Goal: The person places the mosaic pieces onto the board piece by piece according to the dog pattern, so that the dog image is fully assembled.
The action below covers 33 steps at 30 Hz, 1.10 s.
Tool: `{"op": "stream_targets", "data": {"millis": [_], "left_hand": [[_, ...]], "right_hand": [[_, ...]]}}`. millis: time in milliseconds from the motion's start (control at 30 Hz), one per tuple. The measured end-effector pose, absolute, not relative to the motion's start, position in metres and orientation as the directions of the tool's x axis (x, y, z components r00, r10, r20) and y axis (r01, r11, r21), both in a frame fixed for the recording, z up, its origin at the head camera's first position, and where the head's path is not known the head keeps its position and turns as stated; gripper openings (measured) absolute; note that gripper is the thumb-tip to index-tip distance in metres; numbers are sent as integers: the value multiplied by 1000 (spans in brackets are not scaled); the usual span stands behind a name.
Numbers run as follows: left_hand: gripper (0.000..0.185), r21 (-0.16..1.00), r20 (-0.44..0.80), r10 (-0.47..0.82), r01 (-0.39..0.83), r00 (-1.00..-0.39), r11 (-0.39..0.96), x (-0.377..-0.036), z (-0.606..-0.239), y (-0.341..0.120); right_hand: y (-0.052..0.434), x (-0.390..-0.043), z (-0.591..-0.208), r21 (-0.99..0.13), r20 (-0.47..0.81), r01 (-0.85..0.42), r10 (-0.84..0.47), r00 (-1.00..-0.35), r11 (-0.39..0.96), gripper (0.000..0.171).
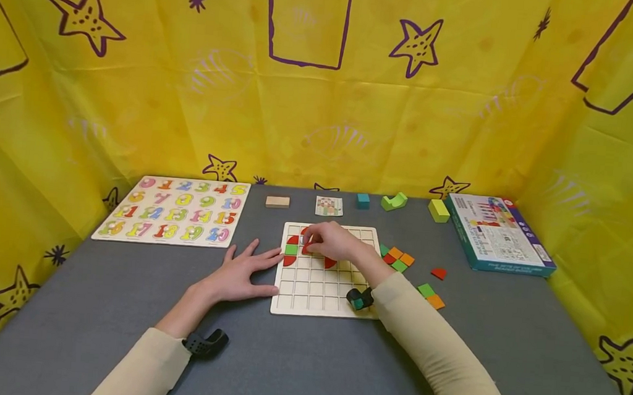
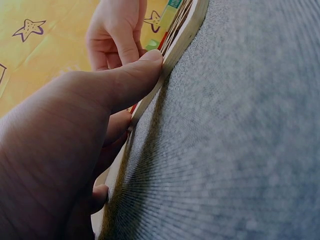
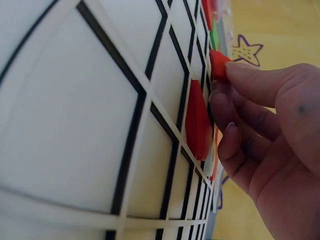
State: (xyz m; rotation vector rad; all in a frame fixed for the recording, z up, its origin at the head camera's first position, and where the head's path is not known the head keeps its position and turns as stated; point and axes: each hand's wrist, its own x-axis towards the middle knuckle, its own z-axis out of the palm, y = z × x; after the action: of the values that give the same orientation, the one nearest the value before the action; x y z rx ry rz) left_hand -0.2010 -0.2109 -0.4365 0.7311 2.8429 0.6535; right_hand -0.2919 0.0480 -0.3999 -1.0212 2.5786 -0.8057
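A pale wooden grid board (image 1: 308,305) lies flat on the grey table. My left hand (image 1: 238,276) rests beside it, fingers spread, with thumb and fingertips touching its left edge; the left wrist view shows the thumb (image 2: 132,80) on the rim. Over the upper part of the grid, my right hand (image 1: 335,241) pinches a red quarter-round tile (image 3: 219,66) between thumb and fingers. In the board's upper left cells sit a green square tile (image 1: 291,249) and red curved tiles (image 1: 289,261) above and below it. Another red tile (image 3: 199,122) sits below the right hand.
Loose coloured tiles (image 1: 399,257) lie right of the board, partly behind the right sleeve. A number puzzle (image 1: 118,231) is at back left, a teal box (image 1: 500,237) at back right. Between them stand a pattern card (image 1: 329,206), wooden block (image 1: 277,202) and green arch block (image 1: 393,202).
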Motion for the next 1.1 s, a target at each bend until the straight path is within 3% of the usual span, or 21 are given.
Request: {"op": "stream_targets", "data": {"millis": [467, 1100], "left_hand": [[83, 440, -21, 477, 420, -879, 794, -200, -437, -212], [83, 436, -34, 476, 415, -879, 799, -200, -436, -211]], "right_hand": [[39, -292, -401, -457, -8, -631, -712, -703, 628, 10], [38, -291, -405, -481, -1, -637, -726, -687, 603, 11]]}}
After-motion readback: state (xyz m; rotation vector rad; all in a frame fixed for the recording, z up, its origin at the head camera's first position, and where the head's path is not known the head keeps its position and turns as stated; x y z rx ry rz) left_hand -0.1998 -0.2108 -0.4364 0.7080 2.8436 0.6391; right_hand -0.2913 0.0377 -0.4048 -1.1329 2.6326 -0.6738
